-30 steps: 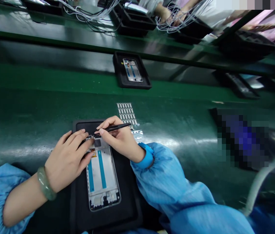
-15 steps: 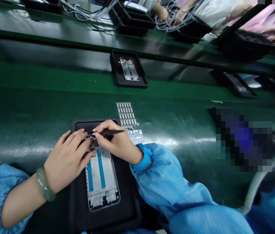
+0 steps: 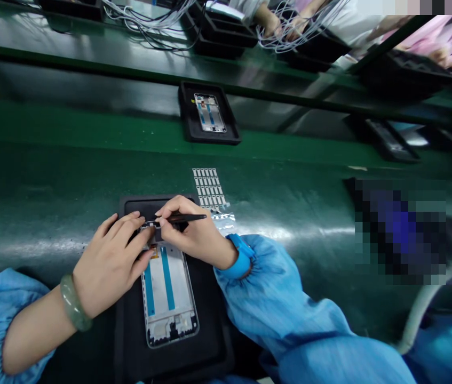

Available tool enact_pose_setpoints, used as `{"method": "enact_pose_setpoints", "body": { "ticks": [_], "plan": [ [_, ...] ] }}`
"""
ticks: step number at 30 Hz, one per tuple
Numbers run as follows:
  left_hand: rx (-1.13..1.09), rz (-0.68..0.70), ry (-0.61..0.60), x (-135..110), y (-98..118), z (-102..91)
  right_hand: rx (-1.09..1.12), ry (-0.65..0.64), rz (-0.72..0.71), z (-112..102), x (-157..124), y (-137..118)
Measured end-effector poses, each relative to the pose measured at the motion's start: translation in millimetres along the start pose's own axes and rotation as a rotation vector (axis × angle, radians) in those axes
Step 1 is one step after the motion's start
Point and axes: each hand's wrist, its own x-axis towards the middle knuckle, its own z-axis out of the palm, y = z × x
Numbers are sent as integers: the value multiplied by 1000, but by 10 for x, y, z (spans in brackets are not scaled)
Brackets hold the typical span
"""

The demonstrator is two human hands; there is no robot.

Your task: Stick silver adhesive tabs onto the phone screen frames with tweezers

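Observation:
An opened phone frame (image 3: 181, 298), silver with two blue strips, lies in a black foam tray (image 3: 129, 352). My left hand (image 3: 108, 261) rests over its upper left part. Its fingers are spread, with the thumb and index fingertip touching the phone. My right hand (image 3: 193, 232) pinches a pair of dark tweezers (image 3: 189, 217) over the phone's top end. The tweezers' tip points left, close to my left fingertips. Whatever lies at that tip is too small and partly hidden to make out. A sheet of small pale stickers (image 3: 208, 188) lies just beyond the tray.
Further back, a second black tray (image 3: 231, 133) holds another phone frame (image 3: 212, 114). On the rear shelf are black bins (image 3: 226, 37) and bundled white cables (image 3: 141, 24), handled at right by another person's hands (image 3: 269, 24). A dark, pixelated object (image 3: 402, 229) lies at right.
My right hand and the tweezers have shifted very slightly at the phone's top end. My left hand stays in place on the phone. The whole view has moved a little.

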Motion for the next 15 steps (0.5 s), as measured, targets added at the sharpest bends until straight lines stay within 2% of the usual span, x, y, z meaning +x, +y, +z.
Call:
{"method": "enact_pose_setpoints", "body": {
  "ticks": [10, 15],
  "plan": [
    [9, -1, 15, 4, 3, -6, -73, -72, -42, -48, 54, -45],
    [-1, -3, 0, 8, -2, -14, -234, -138, -75, -16, 114, -183]
  ]
}}
